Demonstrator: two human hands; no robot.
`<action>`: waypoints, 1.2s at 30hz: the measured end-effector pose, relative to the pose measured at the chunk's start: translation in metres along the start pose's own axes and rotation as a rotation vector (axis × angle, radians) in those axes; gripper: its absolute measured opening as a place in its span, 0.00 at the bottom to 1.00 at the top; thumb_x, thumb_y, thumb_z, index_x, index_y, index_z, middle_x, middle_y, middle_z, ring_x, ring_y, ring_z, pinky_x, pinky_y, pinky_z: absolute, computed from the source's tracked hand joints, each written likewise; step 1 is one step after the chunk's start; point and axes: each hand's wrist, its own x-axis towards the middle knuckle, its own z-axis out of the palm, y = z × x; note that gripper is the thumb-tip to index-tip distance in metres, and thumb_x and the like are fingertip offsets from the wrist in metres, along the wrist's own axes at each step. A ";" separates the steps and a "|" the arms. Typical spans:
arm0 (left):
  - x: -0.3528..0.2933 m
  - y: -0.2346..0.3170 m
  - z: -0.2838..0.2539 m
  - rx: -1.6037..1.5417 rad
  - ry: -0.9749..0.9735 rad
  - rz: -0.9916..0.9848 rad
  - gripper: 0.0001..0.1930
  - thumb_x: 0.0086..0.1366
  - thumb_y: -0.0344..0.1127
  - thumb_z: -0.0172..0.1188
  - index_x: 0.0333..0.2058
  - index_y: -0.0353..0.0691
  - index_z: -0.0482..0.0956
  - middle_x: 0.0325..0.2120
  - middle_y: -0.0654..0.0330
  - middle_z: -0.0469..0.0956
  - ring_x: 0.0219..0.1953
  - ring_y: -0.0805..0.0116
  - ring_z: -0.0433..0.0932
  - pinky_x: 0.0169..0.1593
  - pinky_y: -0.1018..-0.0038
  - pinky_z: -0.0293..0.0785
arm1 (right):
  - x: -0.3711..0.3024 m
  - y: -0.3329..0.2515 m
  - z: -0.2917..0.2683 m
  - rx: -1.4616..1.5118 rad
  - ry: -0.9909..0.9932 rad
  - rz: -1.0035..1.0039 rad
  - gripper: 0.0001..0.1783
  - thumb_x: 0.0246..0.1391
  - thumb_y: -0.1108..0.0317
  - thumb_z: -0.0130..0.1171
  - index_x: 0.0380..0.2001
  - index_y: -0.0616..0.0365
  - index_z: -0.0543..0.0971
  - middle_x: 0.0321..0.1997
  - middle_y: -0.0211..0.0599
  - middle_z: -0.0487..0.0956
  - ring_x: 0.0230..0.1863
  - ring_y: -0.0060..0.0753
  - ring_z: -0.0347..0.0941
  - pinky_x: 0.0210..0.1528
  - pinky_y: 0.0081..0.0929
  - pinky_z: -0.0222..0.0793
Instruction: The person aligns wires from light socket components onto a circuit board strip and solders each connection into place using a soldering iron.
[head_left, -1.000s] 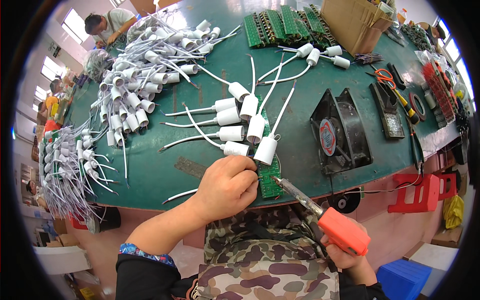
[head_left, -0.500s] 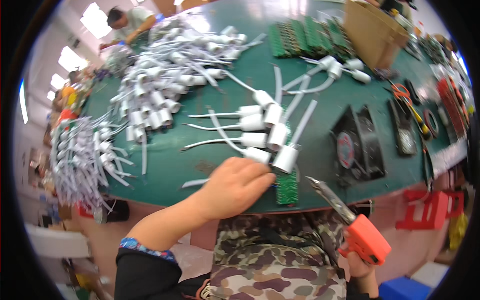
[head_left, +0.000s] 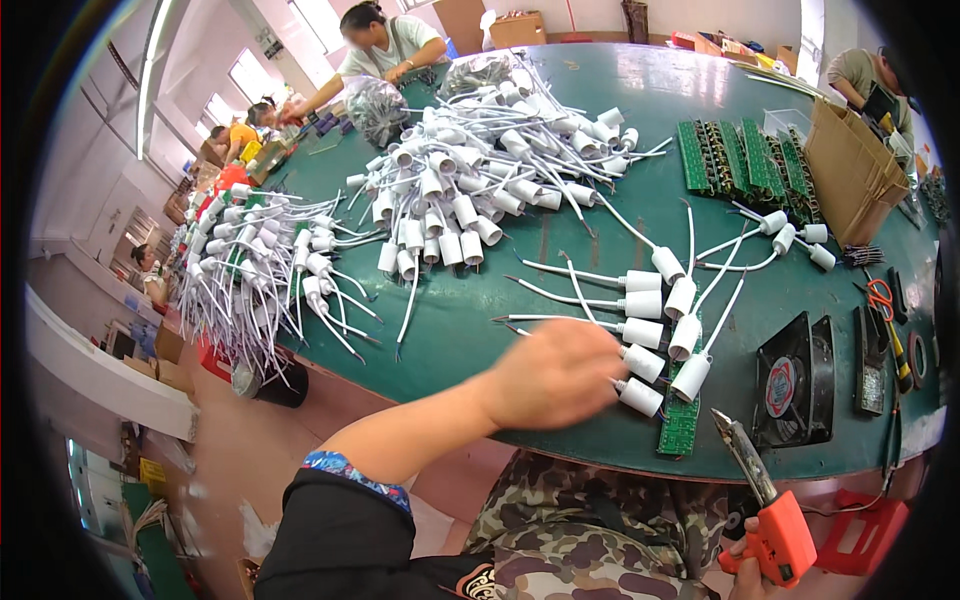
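Note:
My left hand (head_left: 558, 375), blurred by motion, is over the near edge of the green table, beside the ends of several white lamp sockets (head_left: 640, 332) with white cable tails. Whether its fingers hold anything is not clear. The sockets lie in two rows along a narrow green circuit board (head_left: 679, 428); the nearest socket (head_left: 638, 397) is just right of my fingers. My right hand (head_left: 748, 572) is closed around the orange-red handle of a soldering gun (head_left: 783, 540), at the table's front edge. Its metal tip points up and left, close to the board but apart from it.
A large heap of white sockets (head_left: 465, 210) is at the back, another pile (head_left: 245, 250) at the left edge. Rows of green boards (head_left: 745, 160) stand beside a cardboard box (head_left: 850, 175). A black fan (head_left: 795, 385), scissors (head_left: 880, 298) and hand tools are at right. Other people sit around.
The view has swung left, so the table's things appear farther right. My left hand has drawn off the nearest socket, which now shows. My right hand still grips the soldering gun.

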 end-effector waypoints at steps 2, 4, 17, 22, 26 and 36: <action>-0.005 -0.039 -0.025 0.216 0.187 -0.217 0.15 0.57 0.30 0.70 0.42 0.41 0.79 0.39 0.54 0.81 0.43 0.52 0.80 0.48 0.60 0.76 | -0.003 -0.002 0.004 -0.030 0.022 -0.010 0.33 0.62 0.64 0.66 0.65 0.68 0.68 0.48 0.41 0.80 0.35 0.22 0.72 0.36 0.18 0.68; -0.016 -0.079 -0.064 0.397 0.366 -0.526 0.11 0.60 0.34 0.66 0.38 0.37 0.77 0.34 0.51 0.79 0.39 0.48 0.79 0.43 0.56 0.74 | -0.002 -0.004 0.004 -0.044 -0.003 -0.018 0.32 0.62 0.65 0.66 0.65 0.68 0.69 0.48 0.41 0.80 0.34 0.21 0.72 0.36 0.18 0.67; -0.098 -0.167 -0.118 0.410 0.126 -1.259 0.30 0.57 0.42 0.70 0.55 0.31 0.75 0.41 0.47 0.81 0.43 0.50 0.81 0.48 0.60 0.77 | 0.004 -0.020 0.017 -0.131 -0.034 -0.068 0.31 0.62 0.66 0.66 0.65 0.67 0.70 0.46 0.37 0.80 0.32 0.20 0.70 0.34 0.18 0.67; -0.055 -0.103 -0.106 0.195 0.337 -0.949 0.26 0.56 0.30 0.67 0.56 0.38 0.78 0.40 0.53 0.77 0.41 0.56 0.78 0.44 0.65 0.77 | 0.003 -0.014 0.017 -0.168 -0.036 -0.098 0.32 0.63 0.67 0.64 0.66 0.67 0.68 0.48 0.41 0.79 0.34 0.25 0.72 0.37 0.22 0.70; -0.014 -0.026 -0.081 0.072 0.133 -0.538 0.22 0.56 0.20 0.63 0.50 0.38 0.77 0.42 0.55 0.75 0.39 0.67 0.77 0.40 0.72 0.77 | -0.012 -0.006 0.017 -0.140 0.204 0.045 0.26 0.52 0.69 0.58 0.56 0.65 0.78 0.49 0.44 0.83 0.39 0.29 0.79 0.36 0.29 0.79; 0.002 0.043 0.005 -0.387 -0.032 -0.346 0.14 0.59 0.20 0.66 0.43 0.36 0.76 0.43 0.52 0.77 0.36 0.67 0.79 0.35 0.74 0.81 | 0.008 -0.030 0.026 -0.606 -0.069 -0.273 0.18 0.46 0.68 0.62 0.41 0.66 0.83 0.31 0.37 0.84 0.27 0.30 0.82 0.33 0.28 0.80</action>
